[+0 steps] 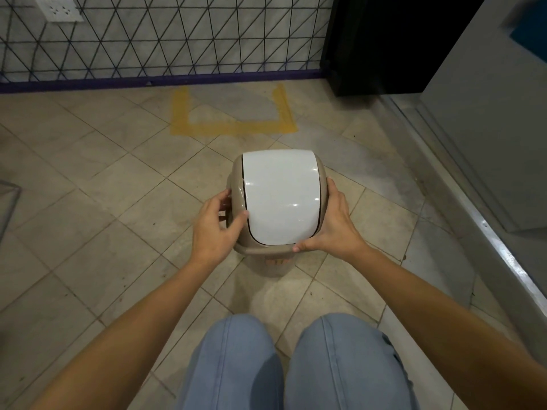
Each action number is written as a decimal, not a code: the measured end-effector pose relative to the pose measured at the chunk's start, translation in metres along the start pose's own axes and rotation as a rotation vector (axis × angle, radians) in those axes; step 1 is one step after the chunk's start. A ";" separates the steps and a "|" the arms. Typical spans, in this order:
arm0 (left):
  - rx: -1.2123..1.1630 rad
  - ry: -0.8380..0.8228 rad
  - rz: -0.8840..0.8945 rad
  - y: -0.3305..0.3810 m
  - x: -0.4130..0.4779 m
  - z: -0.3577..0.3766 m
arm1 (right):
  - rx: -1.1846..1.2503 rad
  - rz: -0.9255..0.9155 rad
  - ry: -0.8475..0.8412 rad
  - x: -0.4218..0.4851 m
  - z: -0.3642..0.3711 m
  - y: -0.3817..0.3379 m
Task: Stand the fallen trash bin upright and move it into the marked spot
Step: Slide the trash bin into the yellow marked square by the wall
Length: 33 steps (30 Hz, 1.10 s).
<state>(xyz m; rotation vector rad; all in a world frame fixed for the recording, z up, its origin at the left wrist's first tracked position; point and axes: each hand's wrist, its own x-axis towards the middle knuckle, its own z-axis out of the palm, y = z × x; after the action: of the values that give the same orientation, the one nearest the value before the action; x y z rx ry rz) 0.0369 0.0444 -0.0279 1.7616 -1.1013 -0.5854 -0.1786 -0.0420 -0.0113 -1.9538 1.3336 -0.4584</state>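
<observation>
Floor point(88, 179): we see beige tiles filling most of the frame.
Yellow marking point(233, 125): upper centre, against the wall, nothing inside it.
Trash bin point(278, 199): upright at frame centre, white swing lid up, below the marking.
Left hand point(216, 223): we grasp the bin's left rim.
Right hand point(331, 226): we grasp its right rim.

A beige trash bin point(236, 199) with a white swing lid point(281, 196) is standing upright on a tiled floor point(88, 202). The left hand point(214, 226) and right hand point(334, 223) are gripping its sides. Yellow tape point(233, 125) is marking a spot beyond it, by the wall.
</observation>
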 end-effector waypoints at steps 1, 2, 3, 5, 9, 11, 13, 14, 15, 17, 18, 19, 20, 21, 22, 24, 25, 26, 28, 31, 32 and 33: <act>0.042 -0.042 0.042 -0.002 -0.002 0.000 | -0.013 -0.005 -0.002 0.000 0.000 0.000; 0.071 -0.085 0.073 -0.004 -0.004 -0.001 | -0.024 -0.011 -0.002 0.000 0.000 -0.001; 0.093 -0.122 0.092 -0.006 -0.005 -0.001 | -0.033 -0.015 -0.001 0.000 0.000 -0.001; 0.137 -0.177 0.113 -0.009 -0.004 -0.003 | -0.033 -0.023 0.001 0.002 0.000 -0.002; 0.143 -0.212 0.096 -0.014 0.005 -0.003 | -0.022 -0.023 0.000 0.009 0.001 -0.004; 0.125 -0.209 0.090 -0.015 0.009 -0.003 | -0.011 -0.021 0.003 0.014 0.001 -0.005; 0.119 -0.199 0.090 -0.016 0.014 -0.001 | -0.006 -0.020 0.005 0.019 0.002 -0.005; 0.117 -0.191 0.092 -0.016 0.017 0.000 | 0.000 -0.018 0.004 0.021 0.002 -0.005; 0.115 -0.183 0.093 -0.016 0.019 0.000 | 0.007 -0.018 0.004 0.024 0.002 -0.005; 0.105 -0.171 0.086 -0.017 0.023 0.002 | 0.011 -0.022 0.015 0.030 0.003 -0.006; 0.099 -0.167 0.081 -0.017 0.026 0.003 | 0.009 -0.024 0.025 0.033 0.004 -0.006; 0.091 -0.164 0.076 -0.017 0.028 0.003 | 0.004 -0.025 0.035 0.036 0.004 -0.006; 0.083 -0.163 0.070 -0.017 0.031 0.004 | -0.003 -0.025 0.043 0.039 0.005 -0.006; 0.079 -0.163 0.065 -0.017 0.034 0.005 | -0.010 -0.026 0.050 0.042 0.005 -0.005; 0.078 -0.162 0.060 -0.017 0.037 0.005 | -0.016 -0.026 0.056 0.045 0.005 -0.005; 0.079 -0.159 0.053 -0.017 0.043 0.006 | -0.020 -0.023 0.067 0.052 0.005 -0.004; 0.077 -0.155 0.050 -0.017 0.046 0.007 | -0.021 -0.022 0.072 0.055 0.005 -0.004; 0.076 -0.149 0.047 -0.017 0.049 0.007 | -0.022 -0.020 0.078 0.058 0.005 -0.004; 0.080 -0.138 0.041 -0.016 0.055 0.009 | -0.020 -0.014 0.084 0.065 0.005 -0.004; 0.095 -0.112 0.027 -0.015 0.064 0.013 | -0.019 -0.019 0.086 0.077 0.004 -0.004; 0.105 -0.098 0.022 -0.015 0.067 0.015 | -0.023 -0.022 0.087 0.082 0.004 -0.004; 0.112 -0.084 0.017 -0.015 0.070 0.016 | -0.028 -0.022 0.091 0.085 0.004 -0.004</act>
<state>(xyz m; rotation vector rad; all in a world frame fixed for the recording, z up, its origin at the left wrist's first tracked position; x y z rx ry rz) 0.0643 -0.0217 -0.0425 1.8354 -1.2272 -0.6025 -0.1390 -0.1172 -0.0195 -1.9930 1.3831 -0.5479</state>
